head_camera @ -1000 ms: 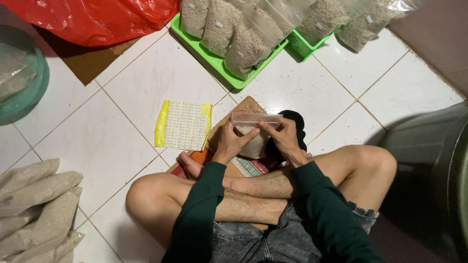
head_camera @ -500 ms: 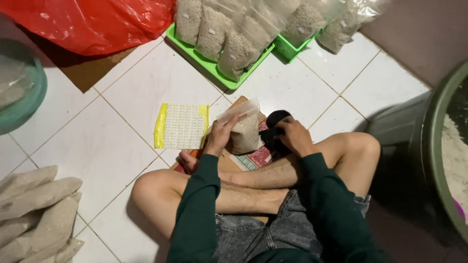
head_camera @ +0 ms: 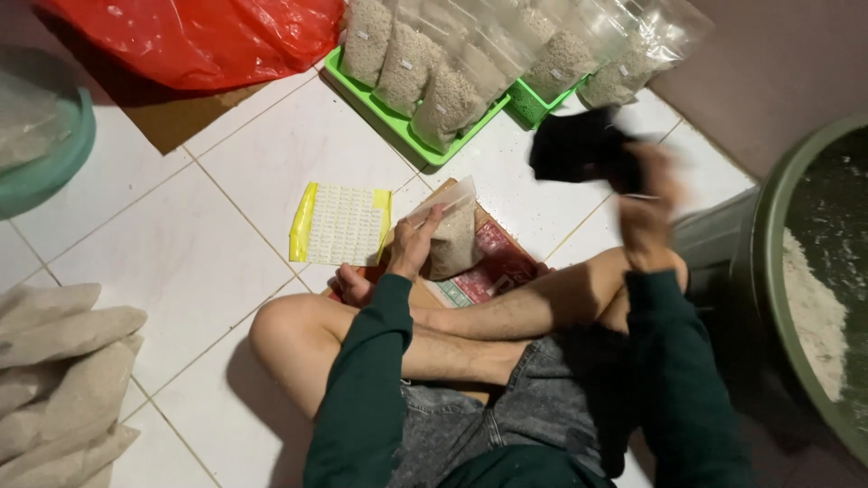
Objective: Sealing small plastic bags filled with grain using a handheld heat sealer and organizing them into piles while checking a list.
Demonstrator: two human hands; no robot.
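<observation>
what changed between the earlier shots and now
The right hand left the clear plastic bag of pale grain and swung up and right, towards the big green tub, carrying a blurred black object. The left hand keeps its grip on the bag; the yellow-edged sheet stayed put.

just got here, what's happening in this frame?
A person sits cross-legged on a white tiled floor. The left hand holds a clear plastic bag of pale grainy material upright on a board in front of the legs. The right hand, blurred, is raised toward a large green tub and grips a black object, too blurred to identify. Filled bags stand in a green tray ahead, and a yellow-edged sheet lies nearby.
</observation>
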